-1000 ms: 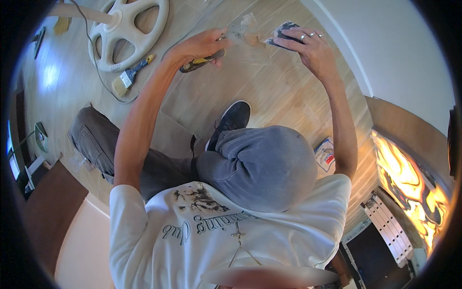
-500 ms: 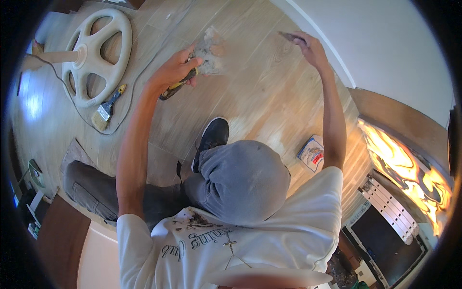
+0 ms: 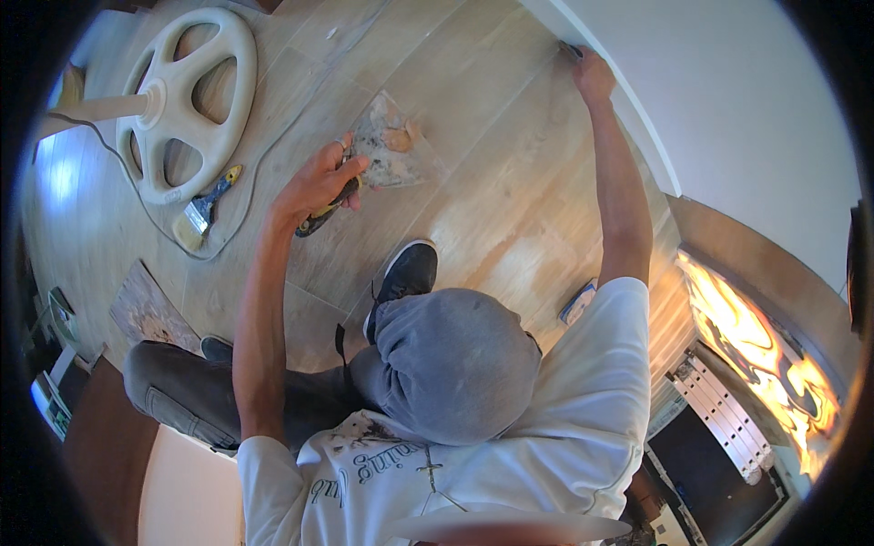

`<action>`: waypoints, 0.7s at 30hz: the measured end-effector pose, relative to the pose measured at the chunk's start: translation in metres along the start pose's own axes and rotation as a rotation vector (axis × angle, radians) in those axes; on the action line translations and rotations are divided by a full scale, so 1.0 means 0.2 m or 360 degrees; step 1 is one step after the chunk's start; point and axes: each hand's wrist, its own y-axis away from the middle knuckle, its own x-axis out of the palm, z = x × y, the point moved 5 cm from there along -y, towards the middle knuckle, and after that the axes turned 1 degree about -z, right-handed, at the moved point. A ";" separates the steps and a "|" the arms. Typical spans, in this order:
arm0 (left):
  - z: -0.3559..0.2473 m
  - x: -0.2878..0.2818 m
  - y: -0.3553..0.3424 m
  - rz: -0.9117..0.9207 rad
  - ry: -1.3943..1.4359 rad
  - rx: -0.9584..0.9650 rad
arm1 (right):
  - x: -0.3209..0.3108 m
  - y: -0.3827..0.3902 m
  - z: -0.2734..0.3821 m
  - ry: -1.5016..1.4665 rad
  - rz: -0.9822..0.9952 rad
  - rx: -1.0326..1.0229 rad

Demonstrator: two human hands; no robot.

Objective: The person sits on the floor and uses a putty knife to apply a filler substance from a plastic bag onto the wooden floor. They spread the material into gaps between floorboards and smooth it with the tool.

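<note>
My left hand is closed round the yellow-and-black handle of a putty knife, its broad flat blade held above the wooden floor. Pale grey filler and a tan lump cover much of the blade. Stretched far out to the right, my right hand grips a small dark flat scraper low at the white baseboard, where floor and wall meet. The hand hides most of this tool, and I cannot tell whether its tip touches the board.
A white spoked round base lies left, with a paintbrush and a grey cable beside it. A stained flat sheet lies near my knee. A small packet is partly behind my right arm; a ladder-like white metal piece is right.
My right hand has moved from over the floor outward to the baseboard with the scraper. My left hand and the putty knife sit slightly lower in the view, and the view itself has shifted.
</note>
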 end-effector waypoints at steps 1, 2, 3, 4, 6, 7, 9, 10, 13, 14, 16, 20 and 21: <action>0.01 -0.01 0.00 0.0002 -0.0012 -0.0016 | 0.01 0.00 0.01 0.0045 -0.0004 -0.0024; 0.02 -0.01 -0.01 0.0008 -0.0022 -0.0027 | 0.02 0.01 0.00 0.0095 -0.0009 -0.0047; 0.02 -0.01 -0.01 0.0015 -0.0033 -0.0038 | 0.03 0.01 0.00 0.0130 -0.0041 -0.0048; 0.02 -0.01 -0.01 0.0017 -0.0004 -0.0037 | 0.05 0.02 0.00 0.0165 -0.0072 -0.0048; -0.03 0.02 0.01 0.0028 0.0054 -0.0029 | 0.09 0.06 0.00 0.0211 -0.0105 -0.0057; -0.03 0.03 0.00 0.0049 0.0054 -0.0028 | 0.12 0.10 0.01 0.0221 -0.0107 -0.0074; -0.02 0.02 -0.01 0.0074 0.0038 -0.0031 | 0.10 0.14 0.09 0.0164 -0.0124 -0.0142; -0.02 0.01 -0.01 0.0064 0.0047 -0.0025 | 0.06 0.19 0.13 0.0102 -0.0135 -0.0198; -0.03 0.03 -0.01 0.0086 0.0086 0.0006 | 0.02 0.17 0.04 -0.0070 -0.0113 -0.0220; -0.02 0.04 -0.02 0.0096 0.0105 0.0021 | 0.00 0.15 0.02 -0.0133 -0.0097 -0.0203; 0.00 0.05 -0.02 0.0098 0.0105 0.0026 | 0.01 0.11 0.01 -0.0155 -0.0093 -0.0112; -0.03 0.04 0.00 0.0101 -0.0039 -0.0017 | 0.03 0.16 0.05 0.0005 -0.0088 -0.0177; -0.04 0.03 0.01 0.0106 -0.0082 -0.0029 | 0.03 0.21 0.08 -0.0003 -0.0136 -0.0263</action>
